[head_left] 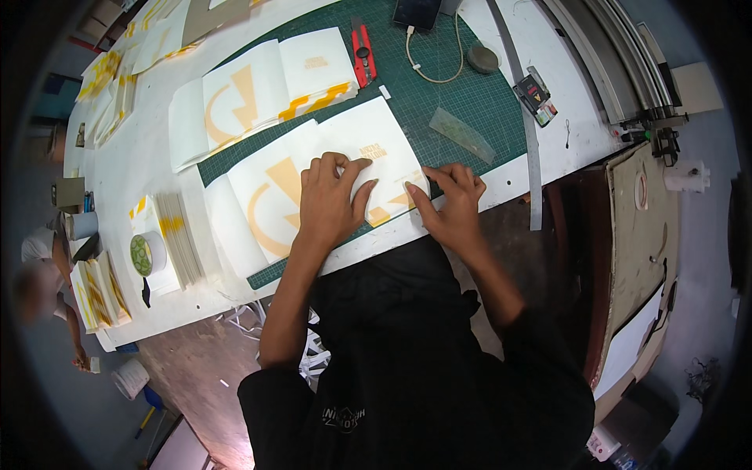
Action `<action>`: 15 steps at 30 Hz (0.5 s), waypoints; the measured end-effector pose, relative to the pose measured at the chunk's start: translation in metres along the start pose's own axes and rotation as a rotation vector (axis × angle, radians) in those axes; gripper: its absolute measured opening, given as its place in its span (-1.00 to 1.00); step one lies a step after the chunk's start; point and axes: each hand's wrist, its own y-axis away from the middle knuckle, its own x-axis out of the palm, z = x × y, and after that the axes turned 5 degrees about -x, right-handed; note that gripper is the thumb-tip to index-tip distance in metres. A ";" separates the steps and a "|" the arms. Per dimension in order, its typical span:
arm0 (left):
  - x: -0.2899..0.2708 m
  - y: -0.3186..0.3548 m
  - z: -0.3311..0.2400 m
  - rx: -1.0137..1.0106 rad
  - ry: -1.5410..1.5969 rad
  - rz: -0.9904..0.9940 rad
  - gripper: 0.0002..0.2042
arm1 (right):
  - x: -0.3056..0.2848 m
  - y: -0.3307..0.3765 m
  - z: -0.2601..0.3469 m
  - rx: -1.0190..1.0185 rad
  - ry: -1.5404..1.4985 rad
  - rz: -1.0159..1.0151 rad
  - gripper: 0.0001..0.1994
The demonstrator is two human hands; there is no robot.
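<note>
A white printed sheet (274,188) with yellow-orange shapes lies on the green cutting mat (470,102) at the table's front edge. My left hand (329,200) presses flat on the middle of the sheet, fingers spread. My right hand (450,205) rests on the sheet's right edge, thumb and fingers pinching or pressing its corner near the mat's border. A second stack of the same printed sheets (258,94) lies just behind.
A red utility knife (363,55), a phone with cable (415,12), a round grey disc (483,58), a clear plastic strip (462,135) and a long metal ruler (533,157) lie on the mat. A tape roll (147,254) and more sheet stacks sit left. Another person (39,274) sits at far left.
</note>
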 end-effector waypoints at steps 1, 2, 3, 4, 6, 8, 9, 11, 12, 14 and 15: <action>0.001 0.001 -0.001 -0.007 0.002 0.000 -0.63 | 0.003 0.001 0.000 0.014 0.005 -0.015 -0.63; 0.001 0.001 -0.002 -0.014 0.004 0.000 -0.63 | 0.005 0.003 0.000 0.028 0.010 -0.030 -0.64; 0.002 0.002 -0.004 -0.020 0.007 0.000 -0.63 | 0.007 0.004 0.000 0.043 0.016 -0.045 -0.65; 0.002 0.002 -0.004 -0.018 0.002 -0.002 -0.63 | 0.009 0.005 0.001 0.038 0.019 -0.056 -0.66; 0.002 0.002 -0.004 -0.013 -0.007 -0.006 -0.63 | 0.011 0.005 0.002 0.028 0.025 -0.077 -0.66; 0.002 0.002 -0.005 -0.013 -0.016 -0.003 -0.62 | 0.014 0.007 0.001 0.017 0.035 -0.099 -0.67; 0.003 0.002 -0.005 -0.013 -0.021 -0.002 -0.62 | 0.015 0.008 0.000 0.011 0.040 -0.110 -0.68; 0.003 0.002 -0.004 -0.010 -0.021 -0.003 -0.61 | 0.016 0.009 0.001 -0.003 0.035 -0.116 -0.69; 0.004 0.002 -0.003 -0.008 -0.021 -0.003 -0.61 | 0.016 0.009 0.001 -0.011 0.032 -0.119 -0.69; 0.004 0.001 -0.003 -0.003 -0.018 -0.012 -0.62 | 0.016 0.008 0.003 -0.005 0.028 -0.123 -0.69; 0.005 0.001 -0.003 -0.001 -0.017 -0.016 -0.62 | 0.016 0.007 0.003 -0.001 0.026 -0.125 -0.69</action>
